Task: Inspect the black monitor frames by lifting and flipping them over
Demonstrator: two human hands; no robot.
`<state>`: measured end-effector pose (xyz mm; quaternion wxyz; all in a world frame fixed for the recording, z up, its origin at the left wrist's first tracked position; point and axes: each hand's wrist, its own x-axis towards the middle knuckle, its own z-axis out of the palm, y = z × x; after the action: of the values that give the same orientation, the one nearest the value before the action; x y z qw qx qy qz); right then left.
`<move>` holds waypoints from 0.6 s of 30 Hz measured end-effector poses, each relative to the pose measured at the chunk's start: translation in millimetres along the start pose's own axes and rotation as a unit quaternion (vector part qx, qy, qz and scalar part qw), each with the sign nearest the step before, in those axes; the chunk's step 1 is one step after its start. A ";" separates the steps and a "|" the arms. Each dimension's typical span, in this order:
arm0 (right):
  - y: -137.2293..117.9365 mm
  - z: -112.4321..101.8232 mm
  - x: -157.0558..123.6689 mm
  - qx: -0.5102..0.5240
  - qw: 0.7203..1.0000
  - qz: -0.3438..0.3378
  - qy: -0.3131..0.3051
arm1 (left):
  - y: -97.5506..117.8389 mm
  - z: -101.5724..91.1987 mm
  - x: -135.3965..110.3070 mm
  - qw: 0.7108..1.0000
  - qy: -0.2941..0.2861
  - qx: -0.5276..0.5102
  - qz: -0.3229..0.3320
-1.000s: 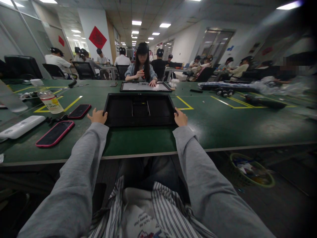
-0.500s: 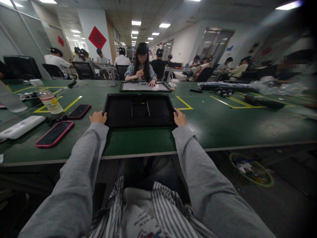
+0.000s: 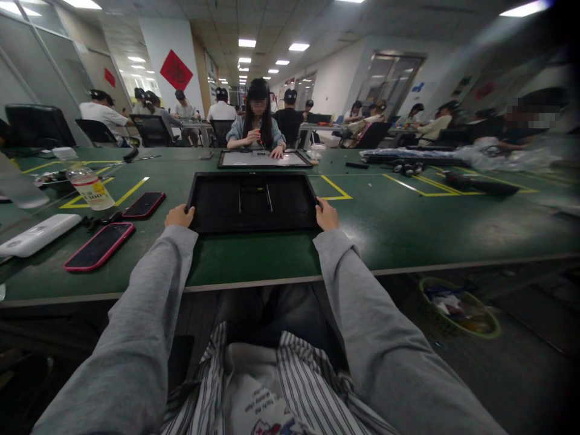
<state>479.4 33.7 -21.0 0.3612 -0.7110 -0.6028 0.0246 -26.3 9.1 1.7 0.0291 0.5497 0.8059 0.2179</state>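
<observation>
A flat black panel point(image 3: 254, 202) with a raised frame lies on the green table point(image 3: 408, 229) in front of me. My left hand point(image 3: 179, 216) grips its near left corner with curled fingers. My right hand point(image 3: 327, 215) holds the near right corner in the same way. Both arms wear grey sleeves. The panel rests flat, its inner face showing thin metal strips near the middle.
Two phones in red cases point(image 3: 98, 245) point(image 3: 144, 204), a white box point(image 3: 38, 234) and a plastic bottle point(image 3: 87, 184) lie to the left. A person point(image 3: 257, 124) works on a white panel point(image 3: 263, 158) opposite. A green basket point(image 3: 460, 307) sits on the floor at right.
My hands have closed tighter round the panel's near corners. The panel has barely shifted; the view tilted slightly.
</observation>
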 end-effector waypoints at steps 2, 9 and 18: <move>0.8 0.6 0.4 -0.005 1.000 0.000 0.004 | -1.2 1.2 1.6 1.000 -0.001 -0.007 0.002; 0.9 -0.3 0.9 -0.023 1.000 0.001 0.004 | -7.3 0.0 9.8 0.999 -0.018 -0.038 0.010; 3.2 1.6 5.3 -0.015 1.000 0.000 -0.008 | -14.4 -4.2 14.2 0.994 -0.022 -0.103 -0.003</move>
<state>482.8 39.1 -21.7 0.3457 -0.7160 -0.6062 0.0209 -45.7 16.2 2.8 0.1043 0.5461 0.7800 0.2873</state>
